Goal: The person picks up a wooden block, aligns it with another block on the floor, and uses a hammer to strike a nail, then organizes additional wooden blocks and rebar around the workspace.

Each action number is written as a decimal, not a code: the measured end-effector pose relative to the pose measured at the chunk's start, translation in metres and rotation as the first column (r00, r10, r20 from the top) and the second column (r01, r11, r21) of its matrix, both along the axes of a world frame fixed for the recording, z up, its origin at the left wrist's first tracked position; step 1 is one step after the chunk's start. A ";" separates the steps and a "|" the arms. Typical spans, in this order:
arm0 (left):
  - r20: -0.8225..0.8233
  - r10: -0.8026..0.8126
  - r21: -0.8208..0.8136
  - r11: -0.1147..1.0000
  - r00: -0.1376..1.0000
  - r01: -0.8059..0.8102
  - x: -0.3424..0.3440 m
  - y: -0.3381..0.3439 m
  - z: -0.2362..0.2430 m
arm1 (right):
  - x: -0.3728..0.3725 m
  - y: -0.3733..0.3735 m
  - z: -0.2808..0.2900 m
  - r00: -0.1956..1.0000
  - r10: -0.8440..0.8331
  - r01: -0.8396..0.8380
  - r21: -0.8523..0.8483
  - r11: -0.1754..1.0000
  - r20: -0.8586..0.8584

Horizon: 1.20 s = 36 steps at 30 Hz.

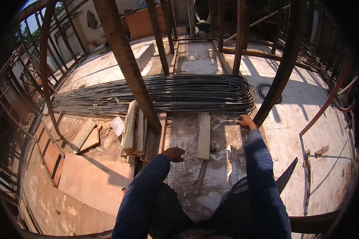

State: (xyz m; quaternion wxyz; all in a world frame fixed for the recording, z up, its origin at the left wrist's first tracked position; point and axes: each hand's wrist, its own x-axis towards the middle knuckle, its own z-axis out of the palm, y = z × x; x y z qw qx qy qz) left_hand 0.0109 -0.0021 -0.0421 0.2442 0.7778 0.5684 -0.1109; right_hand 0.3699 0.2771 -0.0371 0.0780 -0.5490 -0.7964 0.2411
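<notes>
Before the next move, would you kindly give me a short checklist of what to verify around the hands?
1. Left hand clear of the dark blade: ok, well apart.
2. Pale plank untouched by either hand: ok.
3. Wooden handle fully visible: not ok, its far end appears hidden under the plank.
4. Right hand empty: cannot tell, fingers too small.
5. Floor free of debris: not ok, bits are scattered.

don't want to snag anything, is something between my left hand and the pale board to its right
Nothing visible stands between your left hand and the pale board; only dusty floor shows in the gap. A wooden handle lies by the board's near end, lower in the picture than that line.
</notes>
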 end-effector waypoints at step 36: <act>0.006 0.076 -0.034 0.997 0.997 -0.076 0.001 -0.004 0.002 | -0.011 -0.010 0.009 0.999 -0.010 0.011 0.015 1.000 -0.039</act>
